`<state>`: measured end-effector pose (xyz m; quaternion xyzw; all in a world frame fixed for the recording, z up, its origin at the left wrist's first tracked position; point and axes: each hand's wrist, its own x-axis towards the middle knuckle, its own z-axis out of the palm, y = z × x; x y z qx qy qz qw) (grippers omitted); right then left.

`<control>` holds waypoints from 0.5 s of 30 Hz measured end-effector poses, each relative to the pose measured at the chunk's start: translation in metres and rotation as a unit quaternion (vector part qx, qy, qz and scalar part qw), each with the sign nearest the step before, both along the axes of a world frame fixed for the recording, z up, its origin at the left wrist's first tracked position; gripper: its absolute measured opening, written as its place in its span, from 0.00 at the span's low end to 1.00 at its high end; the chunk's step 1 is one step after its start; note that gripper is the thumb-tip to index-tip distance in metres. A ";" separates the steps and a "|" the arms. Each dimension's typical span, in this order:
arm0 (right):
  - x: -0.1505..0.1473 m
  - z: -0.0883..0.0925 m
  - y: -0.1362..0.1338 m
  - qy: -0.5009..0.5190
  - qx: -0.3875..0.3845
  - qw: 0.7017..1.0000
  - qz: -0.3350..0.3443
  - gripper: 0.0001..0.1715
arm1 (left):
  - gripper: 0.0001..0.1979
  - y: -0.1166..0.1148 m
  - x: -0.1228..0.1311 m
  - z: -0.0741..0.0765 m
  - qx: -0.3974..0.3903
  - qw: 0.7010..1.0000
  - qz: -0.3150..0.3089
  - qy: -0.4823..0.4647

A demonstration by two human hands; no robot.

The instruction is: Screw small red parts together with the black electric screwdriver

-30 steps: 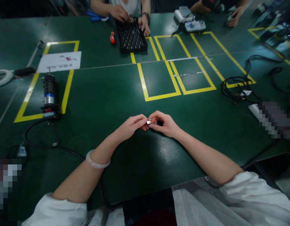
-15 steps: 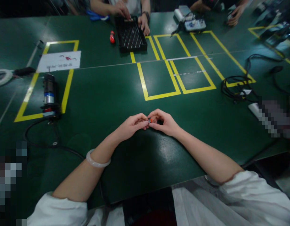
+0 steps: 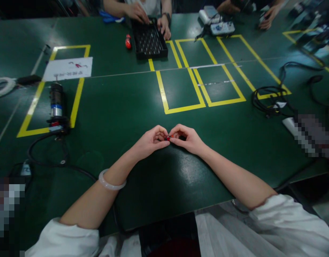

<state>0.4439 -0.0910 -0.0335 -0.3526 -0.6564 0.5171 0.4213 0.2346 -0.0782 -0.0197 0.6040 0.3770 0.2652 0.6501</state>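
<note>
Both bare hands are meeting over the dark green worktop (image 3: 121,96), on the wearer's side of the black rectangular tray (image 3: 153,55). Left hand (image 3: 150,142) is holding a tiny red-and-orange part (image 3: 168,138) at its thumb, other fingers curling; right hand (image 3: 188,140) is pinching the same part between thumb and fingertips. Part is sitting between the two hands; its shape is too small to tell. A small red object (image 3: 128,41) is lying just left of the tray. A co-worker's hand (image 3: 164,27) is resting at the tray's right edge.
</note>
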 end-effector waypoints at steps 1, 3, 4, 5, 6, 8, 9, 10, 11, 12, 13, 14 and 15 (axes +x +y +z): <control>0.000 0.000 0.000 0.001 0.006 1.000 -0.001 0.10 | 0.17 0.000 0.000 0.000 0.001 1.000 0.001 0.001; 0.000 -0.001 0.000 -0.002 0.017 1.000 -0.005 0.10 | 0.16 0.000 -0.001 -0.001 0.003 1.000 0.001 0.002; 0.000 -0.001 0.000 -0.007 0.023 1.000 -0.006 0.11 | 0.16 0.000 -0.001 -0.001 0.004 1.000 0.001 0.004; 0.000 -0.001 0.000 -0.014 0.028 0.999 -0.007 0.11 | 0.16 0.000 -0.001 -0.001 0.006 1.000 0.002 0.006; 0.000 -0.001 0.001 -0.022 0.033 0.999 -0.009 0.12 | 0.15 0.000 -0.001 -0.001 0.010 1.000 0.004 0.007; 0.000 -0.001 0.001 -0.041 0.045 0.998 -0.016 0.12 | 0.15 0.001 -0.001 -0.002 0.022 1.000 0.009 0.010; 0.000 -0.001 0.001 -0.051 0.052 0.997 -0.020 0.12 | 0.15 0.001 -0.001 -0.002 0.029 0.999 0.012 0.011; 0.000 -0.001 0.001 -0.060 0.061 0.996 -0.023 0.12 | 0.15 0.001 -0.001 -0.002 0.035 0.999 0.015 0.012; 0.000 -0.001 0.001 -0.067 0.069 0.995 -0.025 0.12 | 0.15 0.002 -0.001 -0.001 0.040 0.999 0.017 0.014; 0.000 -0.001 0.001 -0.074 0.077 0.994 -0.026 0.11 | 0.15 0.002 -0.001 -0.001 0.045 0.999 0.019 0.015; 0.000 -0.001 0.001 -0.079 0.083 0.993 -0.026 0.11 | 0.15 0.002 -0.001 -0.001 0.049 0.998 0.022 0.016; 0.001 -0.001 0.001 -0.083 0.086 0.992 -0.027 0.10 | 0.14 0.002 -0.001 0.000 0.052 0.998 0.025 0.017; 0.001 -0.001 0.001 -0.087 0.089 0.992 -0.028 0.10 | 0.14 0.002 -0.001 0.001 0.054 0.998 0.027 0.018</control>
